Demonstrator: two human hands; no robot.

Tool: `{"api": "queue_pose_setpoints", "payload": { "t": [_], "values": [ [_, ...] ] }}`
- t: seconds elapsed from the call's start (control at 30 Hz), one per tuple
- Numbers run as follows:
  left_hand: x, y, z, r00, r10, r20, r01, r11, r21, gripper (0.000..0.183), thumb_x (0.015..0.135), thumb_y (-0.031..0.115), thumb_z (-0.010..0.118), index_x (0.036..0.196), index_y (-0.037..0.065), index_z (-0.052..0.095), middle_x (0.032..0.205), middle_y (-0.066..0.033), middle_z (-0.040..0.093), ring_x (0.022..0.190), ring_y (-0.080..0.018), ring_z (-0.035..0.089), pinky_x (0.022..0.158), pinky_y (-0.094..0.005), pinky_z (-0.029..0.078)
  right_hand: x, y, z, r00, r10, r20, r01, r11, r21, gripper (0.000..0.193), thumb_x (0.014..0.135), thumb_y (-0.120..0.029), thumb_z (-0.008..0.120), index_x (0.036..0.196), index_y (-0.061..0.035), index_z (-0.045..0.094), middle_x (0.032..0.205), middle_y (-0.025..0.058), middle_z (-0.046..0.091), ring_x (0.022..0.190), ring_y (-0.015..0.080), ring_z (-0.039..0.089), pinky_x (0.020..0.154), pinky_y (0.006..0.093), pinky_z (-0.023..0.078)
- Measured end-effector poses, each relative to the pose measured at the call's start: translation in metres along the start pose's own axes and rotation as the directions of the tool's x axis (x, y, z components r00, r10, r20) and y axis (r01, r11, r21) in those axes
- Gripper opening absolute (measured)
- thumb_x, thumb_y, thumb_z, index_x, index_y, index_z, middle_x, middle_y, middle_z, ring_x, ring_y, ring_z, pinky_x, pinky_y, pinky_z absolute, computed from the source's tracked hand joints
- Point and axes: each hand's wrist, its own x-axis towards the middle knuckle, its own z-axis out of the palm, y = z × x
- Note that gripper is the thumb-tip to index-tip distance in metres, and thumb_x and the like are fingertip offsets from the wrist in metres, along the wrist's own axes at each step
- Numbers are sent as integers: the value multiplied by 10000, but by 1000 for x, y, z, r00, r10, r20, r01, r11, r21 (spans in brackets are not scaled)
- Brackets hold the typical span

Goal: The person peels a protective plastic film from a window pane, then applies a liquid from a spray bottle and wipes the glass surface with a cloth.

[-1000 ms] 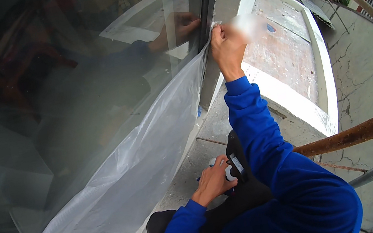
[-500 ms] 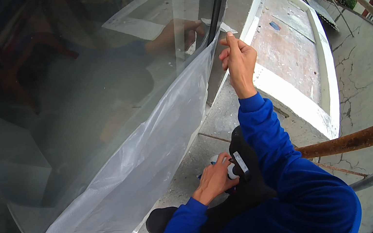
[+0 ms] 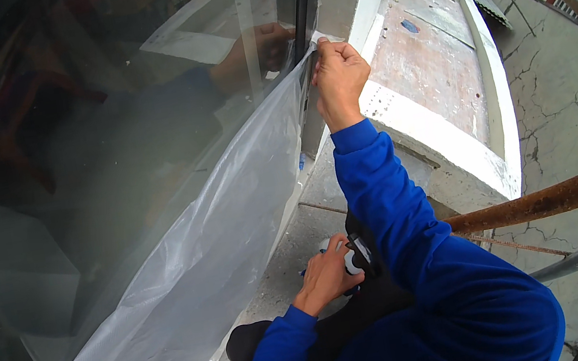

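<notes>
Ur R hand (image 3: 342, 80) back at plastic sheet (image 3: 210, 255) top corner, upper mid frame; was off b4, so corner's covered now. Fingers bunched, can't tell if pinching. L hand (image 3: 324, 275) curled round white thing (image 3: 352, 263), lower mid.

- From my remote view, the plastic sheet (image 3: 196, 265) is thin, whitish and see-through, spread over the lower part of the glass pane (image 3: 109, 157); its upper edge slants along the pane, loosely folded and creased.
- I see that sheet narrow to a gathered corner at the pane's right-hand edge, beside the right hand (image 3: 343, 79).
- There, a small white strip (image 3: 317, 36) shows at the fingertips, just beside the pane's edge; its far end is unclear to me.
- Well right of the pane's lower part, my left hand (image 3: 326, 275) curls around a white rounded item (image 3: 352, 263), mostly hidden.
</notes>
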Motion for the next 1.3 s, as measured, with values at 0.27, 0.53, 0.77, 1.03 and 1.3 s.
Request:
{"api": "queue_pose_setpoints", "payload": {
  "t": [0.27,0.53,0.77,1.03,1.3],
  "values": [
    [3,2,0,999,-1,-33,2,1000,26,588,734,304,814,1249,82,636,1368,-128,532,858,-443,697,829,-540,563,-15,42,-94,999,45,-18,-48,979,-198,227,959,-146,702,798,-25,597,576,8,525,425,95,459,392,263,381],
    [0,0,-1,1000,19,-24,-17,998,52,575,726,275,821,1231,71,638,1336,-110,539,872,-428,702,819,-520,580,-45,61,-195,707,699,107,-365,491,-791,263,939,-215,723,1017,36,737,698,71,672,589,143,628,574,272,494],
    [4,2,2,998,46,-30,-45,998,37,559,728,282,819,1220,80,647,1349,-114,537,874,-432,700,826,-527,578,-11,40,-169,894,311,324,-50,787,-615,554,970,-473,682,1287,-24,613,1036,57,681,955,183,652,849,324,487],
    [6,-2,4,999,-36,-15,36,999,13,621,674,288,864,1236,119,660,1438,-169,518,901,-485,686,841,-542,568,-25,65,-80,663,719,210,-699,694,-169,364,995,-334,694,1134,-7,616,940,52,683,817,171,661,814,316,528],
    [6,6,-6,999,-52,13,52,999,2,622,677,278,860,1246,120,664,1464,-187,506,903,-467,695,857,-532,566,-4,90,-96,649,676,349,-734,677,55,145,987,-175,691,981,-32,673,823,31,675,721,178,648,699,367,541]
  ]
}}
